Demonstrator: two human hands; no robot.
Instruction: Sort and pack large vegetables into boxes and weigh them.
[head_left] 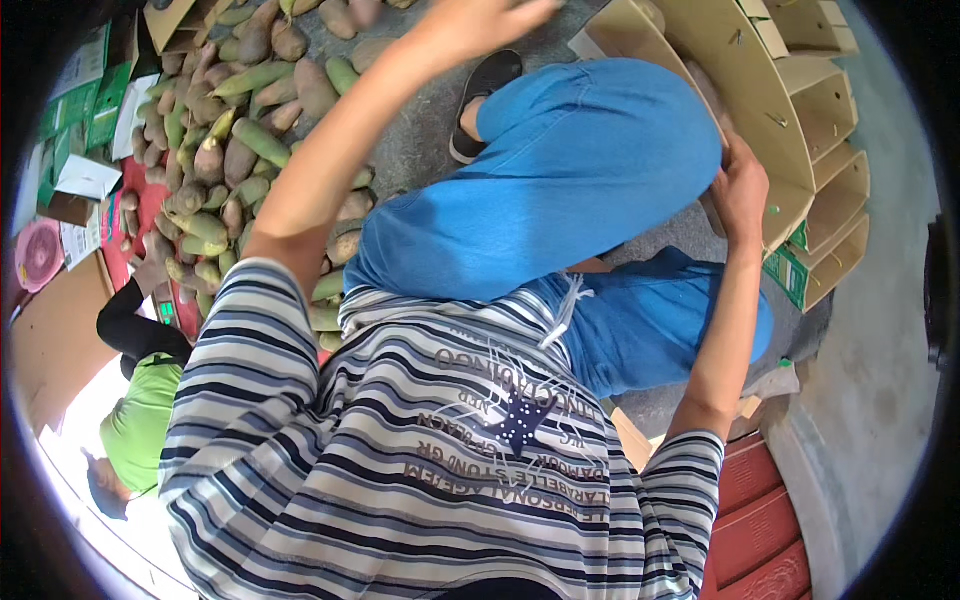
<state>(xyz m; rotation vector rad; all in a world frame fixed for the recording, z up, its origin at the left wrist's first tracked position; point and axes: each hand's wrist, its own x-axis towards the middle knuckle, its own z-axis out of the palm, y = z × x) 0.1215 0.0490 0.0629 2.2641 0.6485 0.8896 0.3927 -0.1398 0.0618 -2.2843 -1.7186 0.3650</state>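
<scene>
My left hand (490,22) is raised at the top edge, partly cut off, with its visible fingers stretched out and nothing seen in them. It is above the floor between a heap of root vegetables and an open cardboard box. My right hand (742,190) is beside my bent knee, its fingers curled on the near edge of that cardboard box (760,110). My knee covers part of the box, and only a little of its contents shows. The heap of long root vegetables (210,165), some green and some reddish-brown, spreads over the floor to the left.
More open cardboard boxes (835,190) stand in a row at the right. Green and white cartons (95,110) and a pink round thing (40,255) are at the far left. A co-worker in a green shirt (145,415) reaches toward the heap. Red panels (755,510) lie at the lower right.
</scene>
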